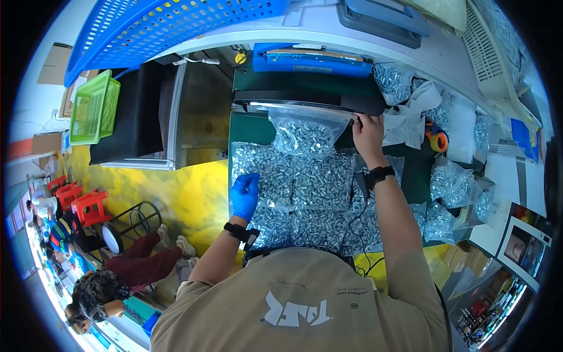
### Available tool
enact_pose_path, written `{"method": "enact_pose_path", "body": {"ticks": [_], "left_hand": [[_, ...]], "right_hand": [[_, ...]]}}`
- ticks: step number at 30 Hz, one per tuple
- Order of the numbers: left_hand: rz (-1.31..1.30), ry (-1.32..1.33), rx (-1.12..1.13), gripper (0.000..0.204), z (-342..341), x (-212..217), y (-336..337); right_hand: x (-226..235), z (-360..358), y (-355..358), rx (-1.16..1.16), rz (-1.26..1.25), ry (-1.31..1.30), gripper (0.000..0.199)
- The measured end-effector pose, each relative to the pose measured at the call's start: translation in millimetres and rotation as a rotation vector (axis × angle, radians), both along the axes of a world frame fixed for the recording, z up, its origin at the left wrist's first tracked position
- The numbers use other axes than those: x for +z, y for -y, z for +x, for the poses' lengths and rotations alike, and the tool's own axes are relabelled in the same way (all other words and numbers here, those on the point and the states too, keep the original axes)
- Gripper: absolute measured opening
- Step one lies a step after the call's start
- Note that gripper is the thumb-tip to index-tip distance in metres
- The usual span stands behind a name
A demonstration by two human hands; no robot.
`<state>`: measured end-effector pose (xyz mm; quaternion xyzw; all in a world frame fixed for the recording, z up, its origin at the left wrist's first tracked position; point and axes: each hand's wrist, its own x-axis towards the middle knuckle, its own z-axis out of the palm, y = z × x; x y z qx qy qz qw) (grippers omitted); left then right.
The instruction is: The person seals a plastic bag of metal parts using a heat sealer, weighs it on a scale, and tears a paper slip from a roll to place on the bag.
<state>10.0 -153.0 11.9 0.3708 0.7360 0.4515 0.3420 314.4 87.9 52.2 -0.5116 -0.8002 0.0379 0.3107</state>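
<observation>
Right hand [367, 132] seemingly pinches the clear bag [305, 130] corner; gloved left hand [244, 195] lies spread on sealed bags [299, 182]

Position: head-worn fisheye, above the person's own shoulders and shirt.
Facing: steeply down onto the table [249, 132], forearms entering from the lower edge.
Nearness: close, within arm's reach.
Shared view: only one view; none.

Bright, even overhead light is glaring off the clear bags beside the right hand [368, 134]; fisheye distortion is bending and darkening the rim, blurring edges.
</observation>
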Motion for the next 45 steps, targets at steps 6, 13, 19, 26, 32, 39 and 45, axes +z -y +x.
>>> {"method": "enact_pose_path", "body": {"ticks": [6,13,19,26,32,39,45], "left_hand": [[-0.037,0.040,-0.017,0.011,1,-3,-4],[-0.012,0.104,-0.029,0.012,9,-9,-3],[-0.006,0.040,-0.072,0.012,12,-6,-7],[0.015,0.024,-0.088,0.012,18,-3,-11],[0.042,0.056,-0.121,0.012,22,-3,-15],[0.055,0.049,-0.173,0.011,31,-1,-26],[0.050,0.060,-0.177,0.011,26,2,-34]], "right_hand": [[-22,4,-10,-0.016,0.004,0.054,0.011],[-35,2,-15,-0.054,-0.093,-0.071,0.014],[-30,-5,-13,-0.093,-0.092,-0.121,0.011],[-18,-13,3,-0.027,-0.001,-0.179,0.015],[-2,-25,13,-0.060,-0.008,-0.220,0.011],[-2,-30,6,-0.101,-0.020,-0.144,0.009],[8,-23,31,0.049,-0.006,-0.339,0.009]]}}
